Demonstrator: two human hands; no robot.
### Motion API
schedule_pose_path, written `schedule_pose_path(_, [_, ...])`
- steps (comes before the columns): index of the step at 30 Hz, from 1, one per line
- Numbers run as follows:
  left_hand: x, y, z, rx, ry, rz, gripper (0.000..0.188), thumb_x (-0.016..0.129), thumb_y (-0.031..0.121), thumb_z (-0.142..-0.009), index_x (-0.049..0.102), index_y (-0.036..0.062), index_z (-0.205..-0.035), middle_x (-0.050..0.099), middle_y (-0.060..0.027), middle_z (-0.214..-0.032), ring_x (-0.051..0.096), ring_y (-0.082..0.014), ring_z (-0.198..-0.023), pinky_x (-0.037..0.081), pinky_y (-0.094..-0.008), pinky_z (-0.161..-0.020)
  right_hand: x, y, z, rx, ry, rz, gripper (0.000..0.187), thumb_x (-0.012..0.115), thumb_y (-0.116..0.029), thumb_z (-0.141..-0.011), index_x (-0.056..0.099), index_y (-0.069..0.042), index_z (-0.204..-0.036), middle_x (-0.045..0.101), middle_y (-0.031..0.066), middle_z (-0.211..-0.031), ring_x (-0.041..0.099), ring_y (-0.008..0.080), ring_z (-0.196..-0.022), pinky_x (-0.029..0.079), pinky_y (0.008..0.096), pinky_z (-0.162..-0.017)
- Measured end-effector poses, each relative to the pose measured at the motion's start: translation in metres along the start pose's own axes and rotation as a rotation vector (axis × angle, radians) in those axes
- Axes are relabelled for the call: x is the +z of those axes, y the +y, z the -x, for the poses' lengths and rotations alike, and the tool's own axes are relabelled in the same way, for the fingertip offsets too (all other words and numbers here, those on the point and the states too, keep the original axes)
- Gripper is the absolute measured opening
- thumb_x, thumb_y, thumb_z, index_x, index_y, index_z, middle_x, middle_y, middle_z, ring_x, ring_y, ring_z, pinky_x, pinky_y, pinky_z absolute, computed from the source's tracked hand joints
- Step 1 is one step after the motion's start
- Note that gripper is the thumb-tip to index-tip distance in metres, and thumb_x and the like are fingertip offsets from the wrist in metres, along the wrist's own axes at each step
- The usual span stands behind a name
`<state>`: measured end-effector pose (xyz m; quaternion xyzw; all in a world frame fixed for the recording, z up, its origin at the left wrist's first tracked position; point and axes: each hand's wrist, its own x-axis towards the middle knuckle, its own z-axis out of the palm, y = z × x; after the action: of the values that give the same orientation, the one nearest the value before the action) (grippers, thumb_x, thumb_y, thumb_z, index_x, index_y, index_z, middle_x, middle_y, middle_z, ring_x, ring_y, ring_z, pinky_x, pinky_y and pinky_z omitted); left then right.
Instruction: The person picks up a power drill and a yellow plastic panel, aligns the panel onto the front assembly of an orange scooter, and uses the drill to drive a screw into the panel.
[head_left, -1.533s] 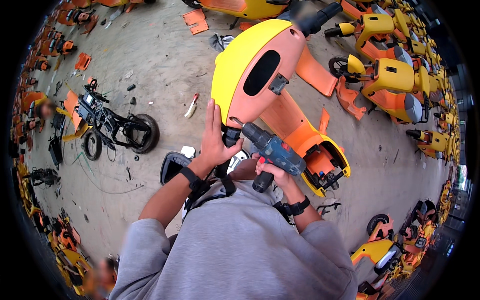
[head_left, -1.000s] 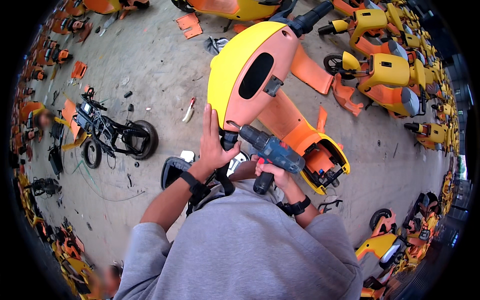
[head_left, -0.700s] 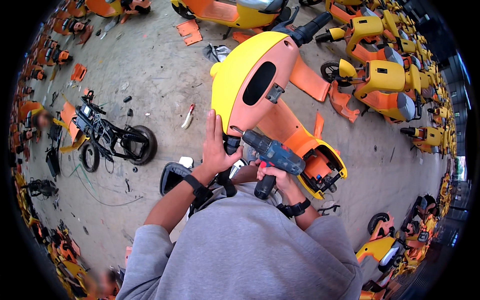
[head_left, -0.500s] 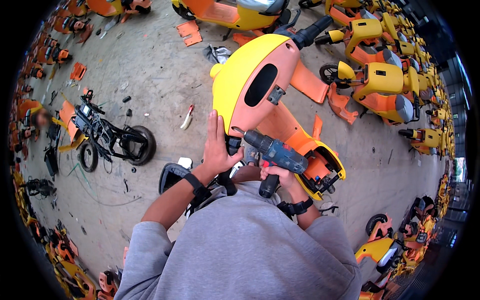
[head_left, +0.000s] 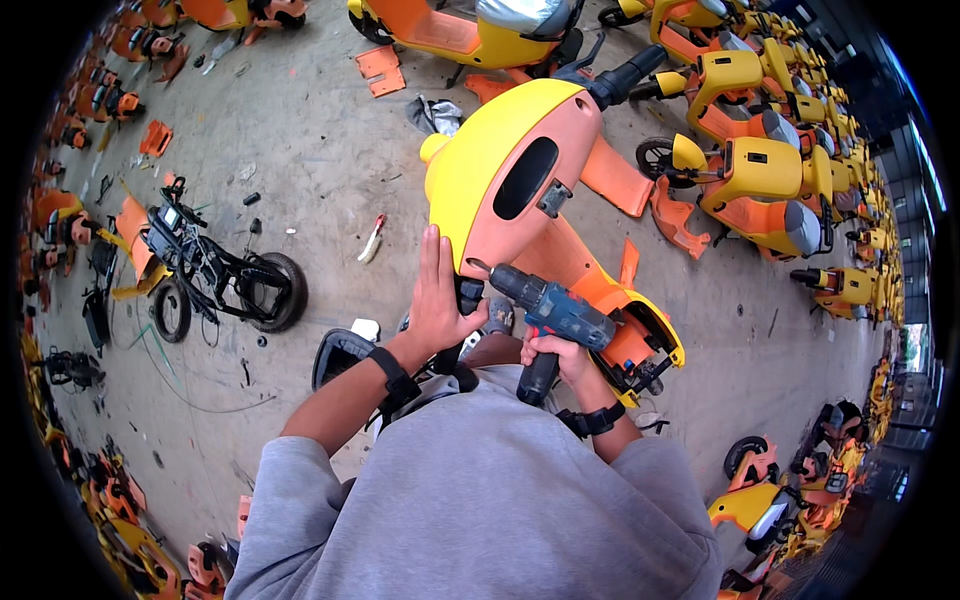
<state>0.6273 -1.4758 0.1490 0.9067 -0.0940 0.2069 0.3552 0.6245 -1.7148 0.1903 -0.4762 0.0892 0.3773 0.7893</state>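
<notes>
In front of me stands a yellow and orange scooter, its rounded headlight cover [head_left: 480, 130] turned partly sideways. My left hand [head_left: 434, 310] lies with straight fingers against the cover's lower left edge, its thumb beside the black handlebar grip [head_left: 468, 292]. A cordless drill [head_left: 565, 312] is gripped by its handle in my right hand [head_left: 562, 352]. The drill's bit points up and left, at the lower corner of the salmon-coloured panel [head_left: 497, 225] near a screw hole; I cannot tell whether it touches. A dark oval opening [head_left: 526, 178] sits in that panel.
Left on the concrete floor lies a stripped black scooter frame [head_left: 215, 265] with wheels. A red-and-white handled tool [head_left: 372, 240] and orange plastic panels [head_left: 380, 70] lie about. Yellow scooters [head_left: 760, 170] stand in rows at the right. The mirror [head_left: 340, 355] is by my left forearm.
The view has shifted a little, so the scooter's front appears slightly lower and to the right. Both hands keep almost the same pose, and the drill stays near the panel's lower corner.
</notes>
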Motion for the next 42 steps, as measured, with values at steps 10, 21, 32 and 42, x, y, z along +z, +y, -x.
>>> schedule_pose_path(10, [-0.001,0.000,0.001,-0.030,-0.009,0.039,0.110,0.073,0.026,-0.073,0.005,-0.0035,-0.155,0.007,-0.0351,-0.158,0.013,-0.0519,-0.146,0.026,-0.0526,-0.117,-0.001,-0.005,0.002,-0.065,0.038,0.104,0.018,0.065,-0.007,-0.073,0.059,-0.002,-0.089,0.058,0.0084,-0.073,0.062,0.0192,-0.064,0.053,0.0324,-0.063])
schedule_pose_path(21, [-0.001,0.003,0.001,-0.041,0.000,0.024,0.111,0.074,0.025,-0.072,0.006,-0.0025,-0.155,0.008,-0.0339,-0.158,0.016,-0.0508,-0.146,0.032,-0.0511,-0.113,-0.010,-0.003,0.001,-0.036,0.029,0.081,0.017,0.065,-0.006,-0.073,0.058,-0.002,-0.088,0.059,0.0085,-0.073,0.062,0.0190,-0.064,0.053,0.0329,-0.063])
schedule_pose_path(32, [0.001,0.001,0.004,-0.043,0.030,0.065,0.109,0.076,0.025,-0.070,0.011,-0.0044,-0.154,0.010,-0.0327,-0.158,0.015,-0.0497,-0.147,0.028,-0.0512,-0.116,-0.014,0.002,0.003,-0.045,0.026,0.053,0.020,0.066,-0.009,-0.074,0.060,-0.001,-0.091,0.060,0.0082,-0.073,0.062,0.0186,-0.064,0.053,0.0325,-0.065])
schedule_pose_path(42, [0.005,0.000,-0.001,-0.058,0.024,0.081,0.111,0.077,0.027,-0.071,0.010,-0.0037,-0.154,0.009,-0.0337,-0.158,0.014,-0.0504,-0.147,0.028,-0.0521,-0.116,-0.021,-0.005,0.007,-0.103,-0.021,0.152,0.036,0.067,-0.011,-0.080,0.060,0.004,-0.112,0.062,0.0065,-0.078,0.063,0.0160,-0.069,0.052,0.0307,-0.067])
